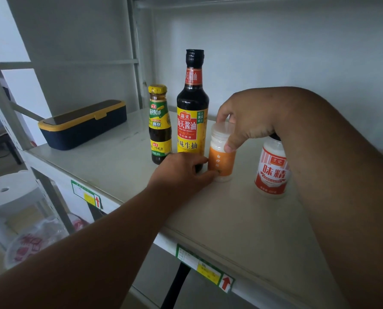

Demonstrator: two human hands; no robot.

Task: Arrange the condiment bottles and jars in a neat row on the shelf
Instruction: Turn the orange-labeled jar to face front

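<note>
Sugar jar (221,160) between right-hand fingers (231,146) — upright

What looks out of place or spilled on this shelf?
Nothing is spilled or tipped. Only the red-labelled jar stands apart to the right, forward of the soy sauce bottle and oyster sauce bottle. Both hands hold the orange-labelled jar.
</note>
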